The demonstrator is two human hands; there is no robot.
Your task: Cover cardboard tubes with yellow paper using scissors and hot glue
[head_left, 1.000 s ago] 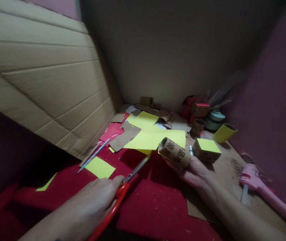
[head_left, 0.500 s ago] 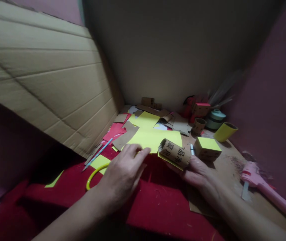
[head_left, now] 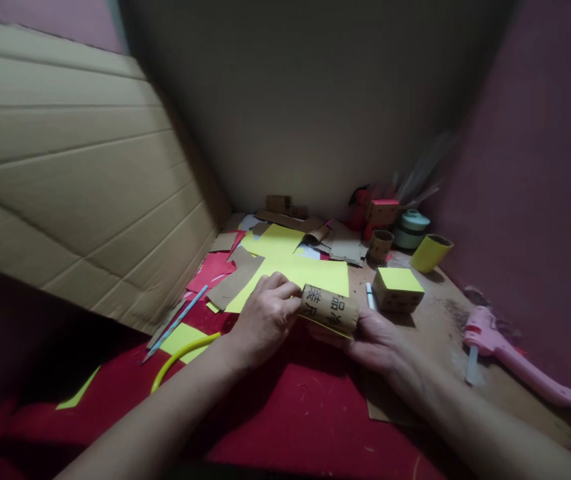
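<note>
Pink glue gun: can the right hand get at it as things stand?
Probably not yet: the right hand holds the printed cardboard tube. Freed, likely yes; nothing visible blocks the pink glue gun.

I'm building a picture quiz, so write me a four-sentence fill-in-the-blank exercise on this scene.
The cardboard tube rests in the ____ hand.
The glue gun is coloured ____.
The top of the box is coloured ____.
The pencil lies to the ____ of the left hand.

Missing words: right; pink; yellow; left.
</note>
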